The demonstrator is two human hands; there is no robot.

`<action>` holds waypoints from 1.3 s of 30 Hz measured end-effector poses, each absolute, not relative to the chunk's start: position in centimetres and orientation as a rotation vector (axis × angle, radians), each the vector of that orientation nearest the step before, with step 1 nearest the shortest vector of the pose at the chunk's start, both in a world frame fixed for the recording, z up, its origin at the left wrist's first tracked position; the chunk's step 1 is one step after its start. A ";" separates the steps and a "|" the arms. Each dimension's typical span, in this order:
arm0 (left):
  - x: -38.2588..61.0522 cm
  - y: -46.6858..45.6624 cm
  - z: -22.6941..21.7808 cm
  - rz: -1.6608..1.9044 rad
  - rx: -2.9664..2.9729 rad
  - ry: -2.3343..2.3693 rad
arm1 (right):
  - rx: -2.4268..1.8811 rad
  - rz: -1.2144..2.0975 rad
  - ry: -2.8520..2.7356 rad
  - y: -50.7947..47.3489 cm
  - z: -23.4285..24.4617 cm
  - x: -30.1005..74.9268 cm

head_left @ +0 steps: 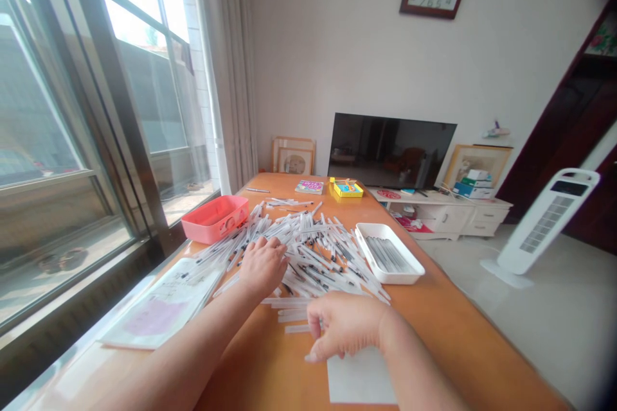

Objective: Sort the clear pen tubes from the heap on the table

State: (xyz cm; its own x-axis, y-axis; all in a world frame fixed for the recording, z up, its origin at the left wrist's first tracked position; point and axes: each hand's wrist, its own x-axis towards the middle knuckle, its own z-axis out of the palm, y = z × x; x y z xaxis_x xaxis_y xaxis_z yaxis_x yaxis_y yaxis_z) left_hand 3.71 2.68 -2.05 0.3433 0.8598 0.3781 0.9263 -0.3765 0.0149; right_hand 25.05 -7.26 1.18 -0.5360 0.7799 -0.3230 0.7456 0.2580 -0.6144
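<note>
A loose heap of clear and whitish pen barrels [308, 237], many with dark tips, spreads over the middle of the table. My left hand [263, 264] rests on the heap's near left side with curled fingers; its fingertips are hidden, so what they hold does not show. Closer to me, my right hand [349, 321] hovers at the near edge, thumb and index finger bent and apart, nothing visible between them. Several whitish tubes [294, 318] lie side by side just left of it. Beneath that wrist lies a white sheet [361, 379].
A white tray [409, 279] holding grey pen refills stands right of the heap. At the left are a red plastic basket [202, 229] and a paper booklet [159, 318]. A yellow box [348, 192] and a colourful booklet [309, 187] lie at the table's far end.
</note>
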 end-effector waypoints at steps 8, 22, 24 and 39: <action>2.4 1.1 -1.5 -0.414 -2.346 -1.761 | -1.454 0.616 -2.651 -7.8 0.2 23.6; 1.1 0.0 -0.4 -0.504 -2.405 -2.007 | -1.645 0.358 -2.343 -5.1 -2.0 23.2; 0.6 -0.1 -0.1 -0.632 -2.392 -2.099 | -1.679 0.283 -2.320 -4.7 -2.4 22.9; -1.9 0.6 -2.0 -0.756 -2.465 -2.023 | -1.669 0.417 -2.197 -4.9 -2.3 23.3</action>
State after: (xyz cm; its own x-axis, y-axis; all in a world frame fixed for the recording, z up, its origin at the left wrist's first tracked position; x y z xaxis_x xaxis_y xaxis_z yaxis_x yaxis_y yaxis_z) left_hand -1.95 0.57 -2.00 0.1353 0.9555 0.2623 0.8932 -0.2321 0.3851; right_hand 23.30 -4.91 -2.27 -0.2452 0.9646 0.0974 0.8617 0.2628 -0.4341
